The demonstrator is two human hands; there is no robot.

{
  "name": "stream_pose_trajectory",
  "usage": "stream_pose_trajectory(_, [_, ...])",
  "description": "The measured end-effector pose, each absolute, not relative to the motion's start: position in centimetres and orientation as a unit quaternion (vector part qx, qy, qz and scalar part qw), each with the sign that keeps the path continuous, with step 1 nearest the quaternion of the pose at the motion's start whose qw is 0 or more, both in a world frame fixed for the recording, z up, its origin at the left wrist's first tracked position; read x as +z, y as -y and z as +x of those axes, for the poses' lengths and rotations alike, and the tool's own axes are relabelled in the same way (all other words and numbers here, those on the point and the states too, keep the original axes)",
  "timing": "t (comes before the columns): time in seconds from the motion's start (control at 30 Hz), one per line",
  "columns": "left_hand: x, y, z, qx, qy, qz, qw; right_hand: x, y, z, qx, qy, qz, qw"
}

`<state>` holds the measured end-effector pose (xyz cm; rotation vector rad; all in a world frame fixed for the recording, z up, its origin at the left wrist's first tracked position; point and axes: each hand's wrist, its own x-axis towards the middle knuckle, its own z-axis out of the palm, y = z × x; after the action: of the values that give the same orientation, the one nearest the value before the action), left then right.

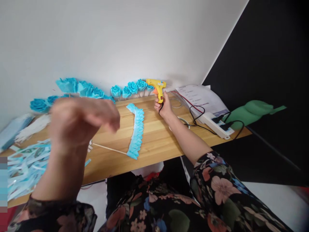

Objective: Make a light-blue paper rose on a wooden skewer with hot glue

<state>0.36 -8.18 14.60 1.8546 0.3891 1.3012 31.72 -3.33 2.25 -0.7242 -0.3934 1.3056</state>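
Observation:
Held up toward the wall, a yellow hot glue gun (155, 85) is gripped by my right hand (165, 104), its nozzle pointing left. Bent at the wrist, my left hand (83, 117) hovers above the left part of the table; motion blurs it, and its fingertips are turned away, so what they do is hidden. Between the hands lies a pleated strip of blue crepe paper (137, 132), curved on the wood. A thin wooden stick (109, 148) reaches from its lower end leftward, behind my left forearm.
Blue paper roses (131, 87) line the wall. Shredded paper strips (29, 167) cover the table's left end, near a white glove (33, 127). On the right are a power strip (218, 125) with black cords, paper sheets (202, 100) and a green bag (253, 112).

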Motion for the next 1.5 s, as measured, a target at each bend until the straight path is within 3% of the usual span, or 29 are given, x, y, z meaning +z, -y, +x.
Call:
stream_pose_trajectory(0.13, [12.4,4.1,2.9,0.429,-0.307,0.751,0.398,2.6,3.6,31.5,0.588,0.191,-0.334,0.712])
stream_pose_trajectory(0.3, [5.9,-2.0,3.9,0.27,-0.505,0.791,0.217,2.8,3.6,31.4,0.588,0.188,-0.341,0.709])
stream_pose_trajectory(0.5, [2.4,-5.3,5.4,0.193,-0.543,0.808,0.121,2.5,3.5,31.6,0.588,0.201,-0.335,0.709])
stream_pose_trajectory(0.9, [1.5,-7.4,7.4,0.123,-0.603,0.778,0.125,2.6,3.5,31.4,0.583,0.218,-0.346,0.702])
stream_pose_trajectory(1.5, [0.5,-8.6,7.3,0.161,-0.588,0.777,0.157,3.2,4.0,31.0,0.575,0.23,-0.354,0.701])
